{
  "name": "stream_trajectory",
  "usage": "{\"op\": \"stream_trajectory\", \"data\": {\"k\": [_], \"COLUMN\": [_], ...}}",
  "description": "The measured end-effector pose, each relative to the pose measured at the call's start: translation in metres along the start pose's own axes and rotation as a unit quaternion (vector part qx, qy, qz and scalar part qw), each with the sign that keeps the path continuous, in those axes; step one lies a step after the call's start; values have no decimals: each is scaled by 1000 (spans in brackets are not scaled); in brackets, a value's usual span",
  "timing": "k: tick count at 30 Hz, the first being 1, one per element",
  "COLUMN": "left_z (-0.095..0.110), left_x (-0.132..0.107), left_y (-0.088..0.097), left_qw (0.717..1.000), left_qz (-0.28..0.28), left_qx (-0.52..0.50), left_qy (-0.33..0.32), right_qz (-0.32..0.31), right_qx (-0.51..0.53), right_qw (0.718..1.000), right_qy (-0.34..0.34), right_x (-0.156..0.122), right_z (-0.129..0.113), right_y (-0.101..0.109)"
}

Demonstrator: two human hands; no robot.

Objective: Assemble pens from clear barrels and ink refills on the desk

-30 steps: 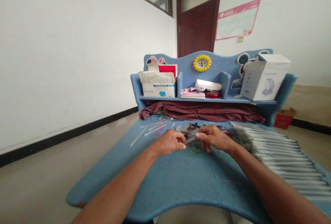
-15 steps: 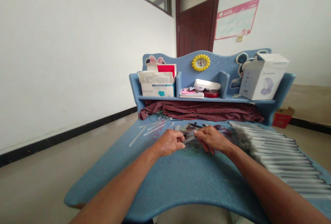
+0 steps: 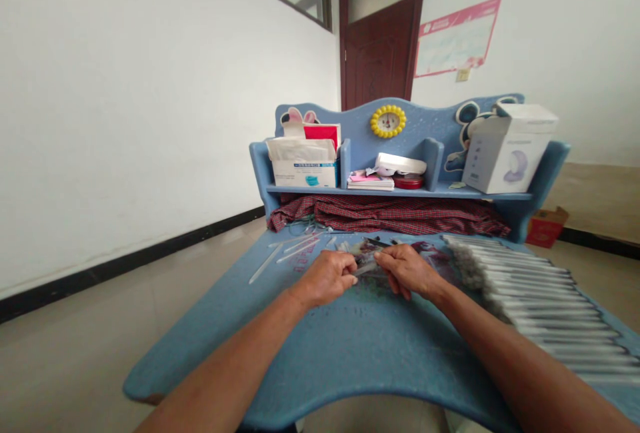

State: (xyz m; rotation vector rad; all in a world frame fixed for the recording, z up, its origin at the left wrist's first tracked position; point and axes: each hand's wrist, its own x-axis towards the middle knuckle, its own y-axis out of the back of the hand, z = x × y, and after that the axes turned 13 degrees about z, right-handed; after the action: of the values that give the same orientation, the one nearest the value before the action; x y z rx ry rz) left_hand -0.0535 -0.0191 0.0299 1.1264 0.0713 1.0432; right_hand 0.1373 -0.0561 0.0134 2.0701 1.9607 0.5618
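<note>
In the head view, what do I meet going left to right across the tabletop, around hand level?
Leftmost loose clear stick, left hand, clear strip between the hands, right hand, row of slim pale sticks.

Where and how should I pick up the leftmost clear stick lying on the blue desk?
I'd pinch the leftmost clear stick on its near half, from above and the left, probably with your left hand. It's slender and lies flat on the blue desk, slanting toward you, and its far end is close to other clear sticks.
</note>
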Motion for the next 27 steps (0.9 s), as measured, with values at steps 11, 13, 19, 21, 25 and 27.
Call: {"op": "stream_trajectory", "data": {"k": [11,13,19,21,25,27], "left_z": [1,2,3,1,-4,-5], "left_x": [-2,-3,-1,0,0,0], "left_y": [-1,-2,1,1,-1,-2], "left_qw": [989,985,988,992,997,998], "left_qz": [23,32,30,30,25,22], "left_qx": [125,145,138,115,70,57], "left_qy": [-81,-93,-67,-49,-17,-9], "right_qz": [-3,-4,10,18,-4,-4], "right_qx": [17,24,22,21,8,-9], "right_qw": [997,996,999,1000,995,993], "right_qy": [-72,-84,-41,13,97,114], "right_x": [-1,-1,2,3,2,0], "right_z": [-4,-4,-2,0,1,-1], "right_y": [-4,-4,4,8,12,11]}}
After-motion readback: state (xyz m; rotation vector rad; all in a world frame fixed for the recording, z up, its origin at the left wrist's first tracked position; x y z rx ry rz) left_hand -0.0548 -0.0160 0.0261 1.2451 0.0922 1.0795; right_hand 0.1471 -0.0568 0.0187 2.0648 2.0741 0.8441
